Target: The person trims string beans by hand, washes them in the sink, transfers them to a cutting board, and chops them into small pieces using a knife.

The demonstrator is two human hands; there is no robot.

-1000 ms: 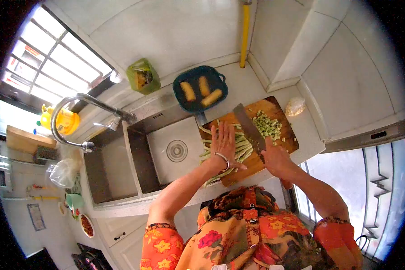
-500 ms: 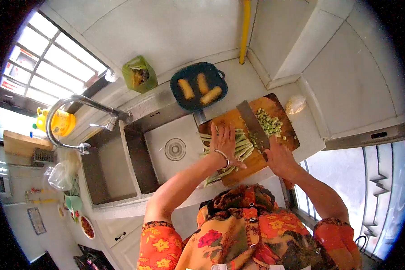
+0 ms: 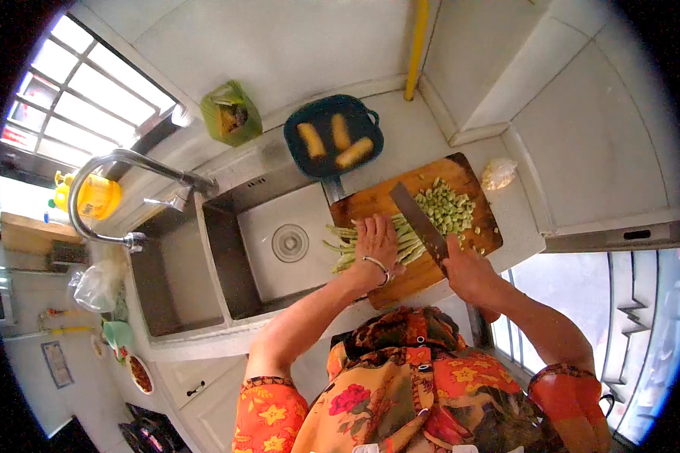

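On the wooden cutting board (image 3: 384, 296) my left hand (image 3: 375, 243) presses down on a bundle of long green beans (image 3: 345, 249), its fingers close together and a bracelet at the wrist. My right hand (image 3: 465, 266) is closed round the handle of a cleaver (image 3: 419, 220). The blade stands across the board just right of the bundle's cut ends. Beyond it lies a heap of small chopped bean pieces (image 3: 447, 210), with a few loose pieces near the board's right edge.
Behind the board is a dark square pan (image 3: 325, 167) with three yellowish pieces. A double sink (image 3: 258, 249) with a curved faucet (image 3: 121, 155) is at the left. A green bag (image 3: 242, 134) stands by the wall; a small clear bag (image 3: 499, 174) lies right of the board.
The cleaver has shifted left and is more tilted, its tip further left. My left hand's fingers have drawn closer together, and the beans under it lie in a tighter bundle.
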